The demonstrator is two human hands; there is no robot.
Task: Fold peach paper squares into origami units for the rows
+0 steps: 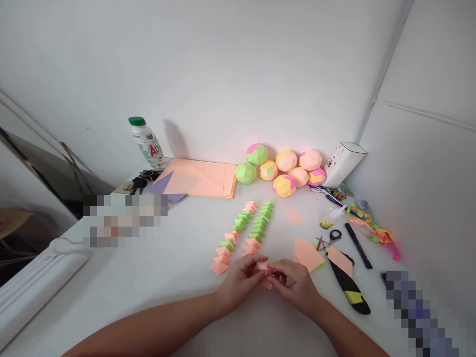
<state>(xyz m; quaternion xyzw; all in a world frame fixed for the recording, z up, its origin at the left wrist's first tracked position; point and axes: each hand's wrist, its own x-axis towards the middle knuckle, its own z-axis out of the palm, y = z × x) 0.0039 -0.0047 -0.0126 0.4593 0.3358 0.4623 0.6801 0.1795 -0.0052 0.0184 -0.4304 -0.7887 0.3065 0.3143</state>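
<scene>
Head view. L hand [238, 278] & R hand [298, 284]: both were narrow, fingertips pinching 1 pc. folded peach paper [262, 266] betw. them, nr. ends of 2 rows of folded units [261, 223] on bench [159, 280]. Clean work prob. called for edges aligned 1st, then crease pressed firm. Green-capped bottle [146, 144] bore "AD"; other print was too small to read.

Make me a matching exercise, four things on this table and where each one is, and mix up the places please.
1. Bottle
2. Folded paper piece
3. Paper balls
4. White carton

A. Just right of the balls
B. At the left end of the peach sheets
C. Between left hand and right hand
D. Between the sheets and the carton

Pairs: 1-B, 2-C, 3-D, 4-A
</scene>
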